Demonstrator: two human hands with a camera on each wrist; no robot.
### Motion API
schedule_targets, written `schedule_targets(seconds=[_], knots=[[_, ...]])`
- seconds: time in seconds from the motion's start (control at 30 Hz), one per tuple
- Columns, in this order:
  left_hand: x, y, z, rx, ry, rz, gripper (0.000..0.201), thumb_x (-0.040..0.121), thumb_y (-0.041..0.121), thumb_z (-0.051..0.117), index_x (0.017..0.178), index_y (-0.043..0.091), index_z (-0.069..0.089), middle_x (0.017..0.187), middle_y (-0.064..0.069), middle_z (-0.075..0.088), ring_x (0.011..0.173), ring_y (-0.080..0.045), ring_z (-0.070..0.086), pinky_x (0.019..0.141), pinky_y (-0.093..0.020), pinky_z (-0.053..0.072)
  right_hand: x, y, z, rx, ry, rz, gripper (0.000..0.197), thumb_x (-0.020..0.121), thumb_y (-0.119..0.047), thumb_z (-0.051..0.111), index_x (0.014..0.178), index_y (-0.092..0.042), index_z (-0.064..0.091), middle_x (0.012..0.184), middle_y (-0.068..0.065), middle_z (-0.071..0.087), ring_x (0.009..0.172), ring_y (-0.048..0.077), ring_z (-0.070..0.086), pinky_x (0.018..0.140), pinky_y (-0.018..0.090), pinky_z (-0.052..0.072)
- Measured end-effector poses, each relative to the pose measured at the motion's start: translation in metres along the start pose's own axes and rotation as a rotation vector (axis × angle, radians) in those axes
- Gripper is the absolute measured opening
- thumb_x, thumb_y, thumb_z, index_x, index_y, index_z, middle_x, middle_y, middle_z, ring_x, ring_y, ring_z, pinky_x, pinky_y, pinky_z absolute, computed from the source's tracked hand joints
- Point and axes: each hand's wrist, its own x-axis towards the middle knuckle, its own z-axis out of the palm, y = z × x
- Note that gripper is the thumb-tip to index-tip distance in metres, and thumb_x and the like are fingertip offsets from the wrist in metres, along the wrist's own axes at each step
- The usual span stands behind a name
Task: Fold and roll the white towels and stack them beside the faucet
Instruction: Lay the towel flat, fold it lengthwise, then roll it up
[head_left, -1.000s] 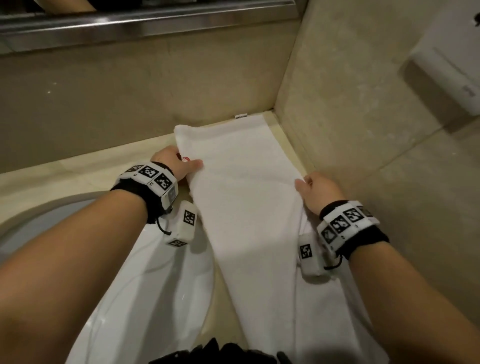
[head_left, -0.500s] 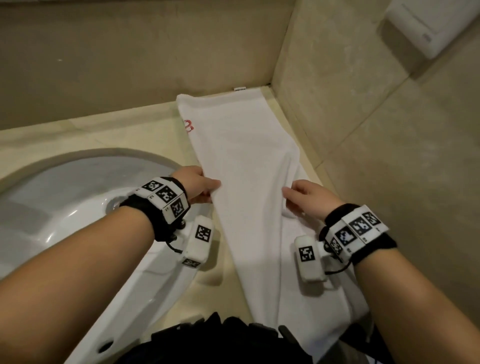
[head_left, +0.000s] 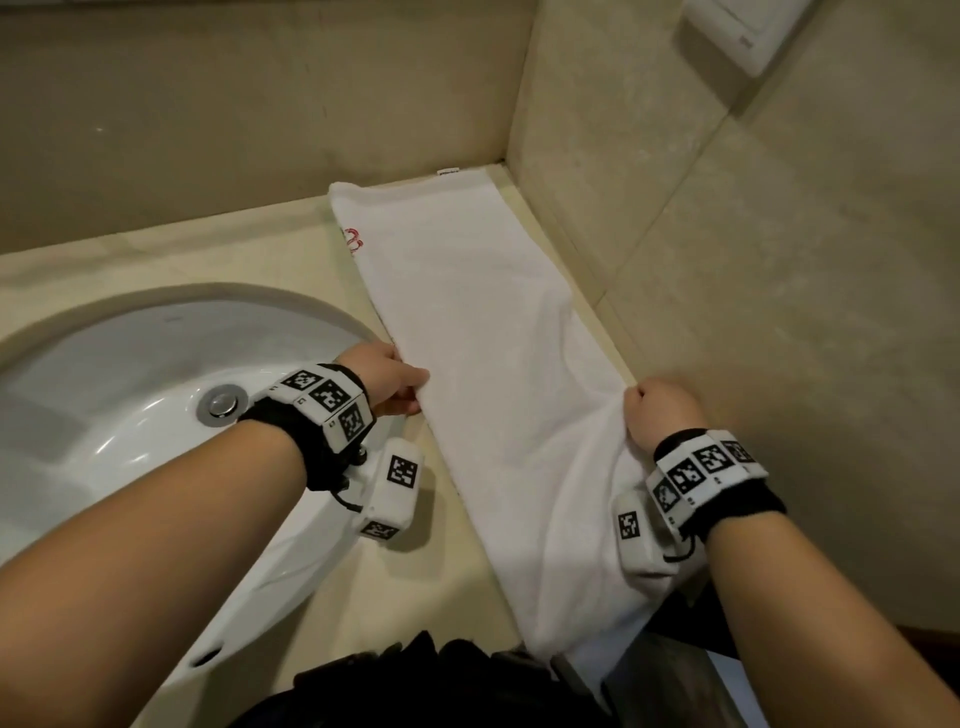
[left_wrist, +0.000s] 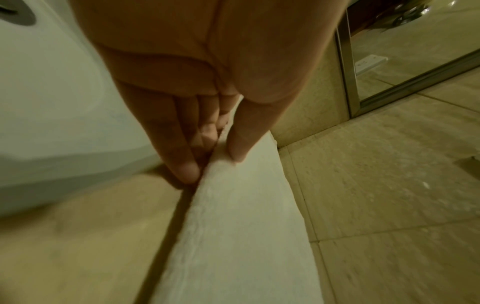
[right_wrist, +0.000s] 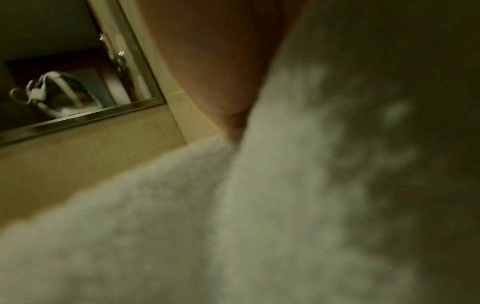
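Observation:
A long white towel (head_left: 483, 364) folded lengthwise lies on the beige counter (head_left: 208, 270), running from the back corner to the front edge, where its near end hangs over. A red mark (head_left: 354, 240) shows near its far left edge. My left hand (head_left: 387, 382) pinches the towel's left edge (left_wrist: 233, 205) between thumb and fingers. My right hand (head_left: 660, 418) grips the bunched right edge (right_wrist: 233, 195); its fingers are hidden in the cloth. No faucet is in view.
A white oval sink (head_left: 130, 395) with a metal drain plug (head_left: 222, 404) sits left of the towel. Tiled walls (head_left: 727, 260) meet in the corner behind the towel. A white wall plate (head_left: 743, 31) hangs at top right. A mirror frame (left_wrist: 389, 90) runs above the counter.
Both hands have slid along the towel's edges toward me, from near its middle to its near part. The right hand closed on the edge and bunched it.

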Motion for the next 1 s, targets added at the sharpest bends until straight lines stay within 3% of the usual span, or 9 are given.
schedule_targets(seconds=[0.13,0.27,0.37,0.5,0.57,0.63,0.73,0.87,1.0], knots=[[-0.010,-0.008,0.009,-0.009,-0.035,-0.004,0.025,0.086,0.006,0.061,0.066,0.007,0.045,0.064,-0.012,0.053,0.059,-0.024,0.057,0.050,-0.025,0.056,-0.009,0.007,-0.003,-0.033,0.026,0.055,0.033,0.095,-0.015,0.034,0.108,0.002,0.058,0.114,0.023,0.060,0.105,0.035,0.057,0.075,0.031,0.040],[-0.018,-0.017,0.018,0.046,-0.025,-0.001,0.027,0.086,0.005,0.060,0.064,0.008,0.043,0.067,-0.012,0.055,0.058,-0.023,0.058,0.040,-0.021,0.054,-0.020,0.012,-0.007,-0.055,-0.016,0.111,0.033,0.094,-0.011,0.034,0.111,0.000,0.059,0.120,0.018,0.059,0.109,0.032,0.057,0.085,0.035,0.047],[-0.018,-0.020,0.014,0.063,-0.010,0.013,0.029,0.086,0.004,0.060,0.064,0.009,0.042,0.067,-0.012,0.056,0.057,-0.022,0.058,0.038,-0.019,0.052,-0.023,0.011,-0.005,0.042,0.007,0.048,0.038,0.095,-0.031,0.039,0.112,-0.002,0.055,0.118,0.021,0.059,0.107,0.034,0.056,0.081,0.034,0.043],[-0.014,-0.022,-0.002,0.079,0.044,0.043,0.028,0.087,0.003,0.058,0.065,0.009,0.042,0.066,-0.013,0.057,0.041,-0.015,0.061,0.039,-0.019,0.052,-0.022,0.012,0.004,0.132,-0.121,-0.112,0.046,0.091,-0.038,0.047,0.126,-0.008,0.046,0.128,0.013,0.055,0.116,0.031,0.052,0.092,0.033,0.040],[-0.013,-0.023,-0.010,0.051,0.090,0.060,0.028,0.087,0.002,0.058,0.065,0.009,0.043,0.066,-0.012,0.055,0.033,-0.009,0.058,0.041,-0.020,0.054,-0.028,0.015,0.009,0.212,-0.106,-0.176,0.037,0.091,-0.038,0.048,0.117,-0.011,0.053,0.116,0.008,0.061,0.108,0.029,0.056,0.088,0.032,0.041],[-0.014,-0.023,-0.014,0.007,0.133,0.070,0.027,0.087,0.003,0.057,0.065,0.010,0.043,0.066,-0.011,0.053,0.034,-0.009,0.057,0.043,-0.022,0.054,-0.035,0.022,0.012,0.350,-0.093,-0.190,0.029,0.092,-0.040,0.045,0.090,-0.016,0.058,0.087,0.002,0.062,0.090,0.026,0.058,0.074,0.029,0.041],[-0.027,-0.031,-0.008,0.007,0.078,0.056,0.024,0.086,0.009,0.061,0.067,0.011,0.046,0.062,-0.009,0.053,0.051,-0.017,0.059,0.055,-0.027,0.058,-0.057,0.046,0.010,0.500,-0.164,-0.212,0.035,0.090,-0.043,0.048,0.068,-0.017,0.052,0.062,-0.002,0.051,0.062,0.015,0.049,0.054,0.024,0.036],[-0.068,-0.058,0.015,0.008,-0.093,-0.005,0.015,0.085,0.009,0.061,0.072,0.011,0.054,0.050,-0.003,0.062,0.045,-0.014,0.061,0.044,-0.021,0.054,-0.083,0.070,0.017,0.431,-0.312,-0.314,0.029,0.085,-0.029,0.061,0.093,-0.001,0.061,0.086,0.015,0.067,0.080,0.024,0.060,0.077,0.033,0.046],[-0.100,-0.087,0.037,-0.010,-0.132,-0.024,0.010,0.086,0.003,0.059,0.079,0.010,0.056,0.073,-0.007,0.062,0.063,-0.019,0.060,0.044,-0.021,0.054,-0.087,0.064,0.017,0.406,-0.134,-0.320,0.025,0.092,-0.024,0.050,0.095,-0.001,0.061,0.091,0.012,0.062,0.086,0.021,0.055,0.074,0.030,0.039]])
